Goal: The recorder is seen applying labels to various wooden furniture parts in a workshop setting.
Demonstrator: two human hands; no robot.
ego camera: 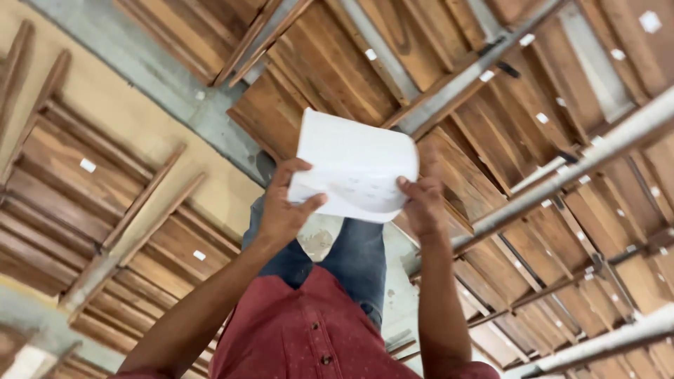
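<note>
White paper sheet [354, 165], curved, faint print, gripped at both lower corners: left hand [284, 210] on its left edge, right hand [421, 207] on its right. Small white rectangular labels on the wooden panels: one [371, 54] just above the grip, several up and right of it [542, 118], one [88, 165] far left, one [199, 255] below-left. No screens or signs.

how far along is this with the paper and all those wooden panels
Done: many wooden panels lie laid out, small white tags on most. In hand: left hand and right hand both hold a white sheet up. Left: cannot tell; neither hand touches a panel.
</note>
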